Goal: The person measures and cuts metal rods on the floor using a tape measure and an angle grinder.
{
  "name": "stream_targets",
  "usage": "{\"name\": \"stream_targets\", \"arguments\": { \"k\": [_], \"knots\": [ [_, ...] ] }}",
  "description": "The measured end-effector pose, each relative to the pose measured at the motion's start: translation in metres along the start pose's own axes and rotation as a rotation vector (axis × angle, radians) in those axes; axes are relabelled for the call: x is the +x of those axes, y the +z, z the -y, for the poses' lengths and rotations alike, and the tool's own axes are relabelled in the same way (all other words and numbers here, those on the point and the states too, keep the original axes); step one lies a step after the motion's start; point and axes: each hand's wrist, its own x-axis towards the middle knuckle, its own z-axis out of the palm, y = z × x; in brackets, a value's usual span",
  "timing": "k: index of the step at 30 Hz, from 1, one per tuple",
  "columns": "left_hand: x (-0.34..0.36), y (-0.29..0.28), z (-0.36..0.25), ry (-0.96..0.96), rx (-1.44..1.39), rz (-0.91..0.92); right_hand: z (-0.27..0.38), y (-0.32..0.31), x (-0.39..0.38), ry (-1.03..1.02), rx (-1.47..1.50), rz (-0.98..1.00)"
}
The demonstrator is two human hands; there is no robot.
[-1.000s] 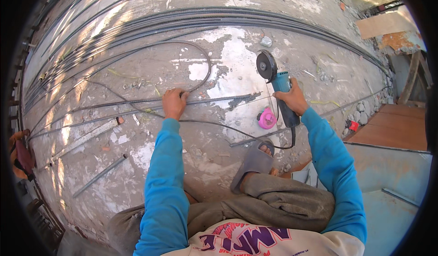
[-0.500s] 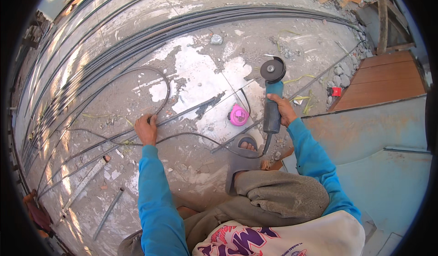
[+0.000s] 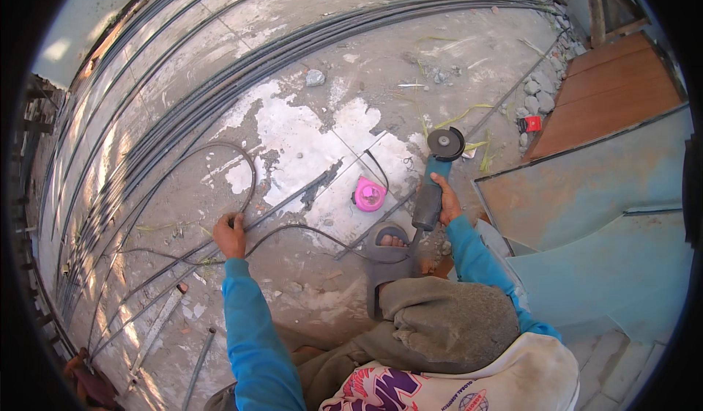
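My right hand (image 3: 449, 204) is wrapped round the body of a teal and dark grey angle grinder (image 3: 437, 166). Its round disc and guard face away from me, above the floor. A black cord (image 3: 315, 229) runs from the grinder's rear end leftward past my left wrist. My left hand (image 3: 230, 236) is low over the floor, fingers closed on the near end of a dark curved length (image 3: 254, 180); whether it is rod or cord I cannot tell. Between my hands lies a pink tape measure (image 3: 370, 197) with a black strap.
Long dark steel bars (image 3: 293, 41) sweep across the floor at the far left. A single bar (image 3: 505, 100) slants past the grinder. Rubble (image 3: 540, 103), a red object (image 3: 532, 124), a brown panel (image 3: 615, 85) and pale blue sheets (image 3: 600, 264) are at the right. My sandalled foot (image 3: 384, 253) is near the grinder.
The grinder and my right hand have come lower and nearer to me, with the disc tilted a little to the right. My left hand keeps its grip. The whole view has shifted slightly.
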Motion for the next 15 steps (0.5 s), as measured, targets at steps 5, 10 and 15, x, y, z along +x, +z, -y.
{"name": "stream_targets", "arguments": {
  "k": [5, 10, 15],
  "knots": [
    [-0.001, -0.005, 0.018, -0.072, -0.036, 0.002, 0.004, 0.032, 0.031, 0.052, 0.069, 0.103],
    [0.004, -0.007, -0.007, -0.008, 0.177, 0.049, 0.004, 0.030, 0.018, 0.091, 0.094, 0.103],
    [-0.006, -0.011, 0.000, 0.086, 0.216, 0.049, 0.008, 0.018, 0.017, 0.009, -0.117, 0.058]
  ]
}}
